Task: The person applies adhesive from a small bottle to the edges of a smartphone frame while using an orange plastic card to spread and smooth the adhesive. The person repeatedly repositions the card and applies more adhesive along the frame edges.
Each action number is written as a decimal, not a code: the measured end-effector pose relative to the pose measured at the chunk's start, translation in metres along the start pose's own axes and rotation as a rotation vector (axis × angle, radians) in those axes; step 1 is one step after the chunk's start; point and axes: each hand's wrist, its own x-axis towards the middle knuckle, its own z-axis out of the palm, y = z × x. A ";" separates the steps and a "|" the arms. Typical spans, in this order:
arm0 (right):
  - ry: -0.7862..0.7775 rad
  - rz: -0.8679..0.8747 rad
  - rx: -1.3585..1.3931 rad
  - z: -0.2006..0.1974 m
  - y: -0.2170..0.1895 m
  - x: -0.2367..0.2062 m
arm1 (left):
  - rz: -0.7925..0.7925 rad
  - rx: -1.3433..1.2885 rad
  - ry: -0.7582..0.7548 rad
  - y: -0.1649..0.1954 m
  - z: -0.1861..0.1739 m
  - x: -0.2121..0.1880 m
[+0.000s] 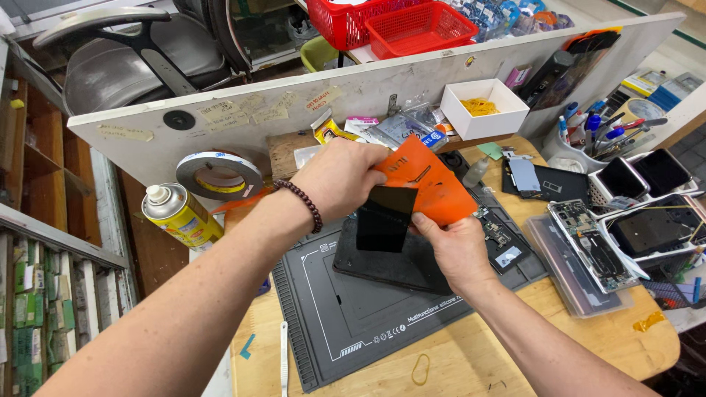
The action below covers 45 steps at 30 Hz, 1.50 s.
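Both hands work above the grey mat that lies in the middle of the wooden table. Held between them, up off the mat, are an orange sheet and a black panel that sits against the sheet's lower left part.

The panel looks thin, flat, stiff and glossy, so likely light, slippery on its face and easy to crack or smudge; its edges and corners seem the safest places to take it. The orange sheet bends where it is held, so it appears to be a thin, flexible film or pouch that weighs next to nothing and can be gripped anywhere along its rim.

The left hand, with a bead bracelet on the wrist, is curled closed over the sheet's upper left edge, fingers pressed onto it. The right hand comes from below, thumb and fingers pinched together on the lower edge where sheet and panel meet; whether it grips both or only one I cannot tell.

Under the hands a dark tablet-like slab rests on the mat. Toward the table's left edge stand a yellow spray can and a tape roll. Along the right edge lie opened phones, and a white box sits at the back
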 end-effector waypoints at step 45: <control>-0.284 -0.341 -1.002 -0.011 -0.103 0.047 | -0.138 -0.266 0.244 -0.014 0.020 -0.021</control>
